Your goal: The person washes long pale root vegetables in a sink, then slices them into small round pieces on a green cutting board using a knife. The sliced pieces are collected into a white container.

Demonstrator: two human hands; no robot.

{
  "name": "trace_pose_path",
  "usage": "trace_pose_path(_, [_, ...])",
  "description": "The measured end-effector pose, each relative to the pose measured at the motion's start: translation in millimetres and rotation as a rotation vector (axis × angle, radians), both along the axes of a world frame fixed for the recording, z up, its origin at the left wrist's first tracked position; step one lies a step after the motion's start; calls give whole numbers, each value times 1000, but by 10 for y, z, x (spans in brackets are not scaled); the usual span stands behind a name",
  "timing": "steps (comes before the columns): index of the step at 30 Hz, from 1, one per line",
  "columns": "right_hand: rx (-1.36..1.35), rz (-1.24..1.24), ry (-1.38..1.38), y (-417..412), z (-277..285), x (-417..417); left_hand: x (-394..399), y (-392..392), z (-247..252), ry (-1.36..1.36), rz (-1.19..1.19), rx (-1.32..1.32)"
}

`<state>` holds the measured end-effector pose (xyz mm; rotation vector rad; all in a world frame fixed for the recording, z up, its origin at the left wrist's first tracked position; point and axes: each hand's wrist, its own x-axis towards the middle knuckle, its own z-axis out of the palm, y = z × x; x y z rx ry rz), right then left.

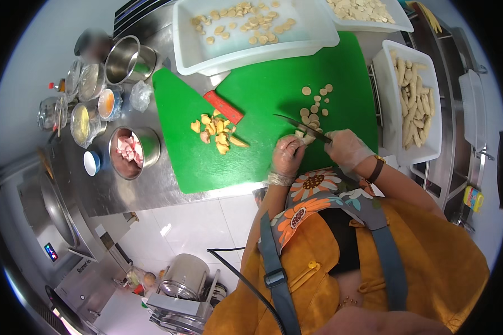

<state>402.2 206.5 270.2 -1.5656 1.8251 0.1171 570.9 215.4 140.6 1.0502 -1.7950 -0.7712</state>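
My gloved right hand [346,148] grips a kitchen knife [299,123], its dark blade reaching left across a pale peeled root [308,139]. My gloved left hand [288,155] has its fingers curled against that root, at the near edge of the green cutting board [209,171]. Round slices [310,115] trail away from the blade towards the back of the board. Farther left lie yellow ginger pieces [220,132], close to a red-handled cleaver [223,107].
Behind the board stands a white tub [255,54] holding slices. A second tub [410,155] of whole pale roots is on the right. Steel bowls, one a meat bowl [153,146], and a small blue cup [93,163] stand left on the steel counter [121,194].
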Motion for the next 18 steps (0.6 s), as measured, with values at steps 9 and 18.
trace_pose_path(9, [145, 27, 119, 44, 29, 92, -32, 52, -53, 5, 32, 6])
trace_pose_path(18, [-148, -8, 27, 108, -348, 231, -3, 26, 22, -70, 18, 30])
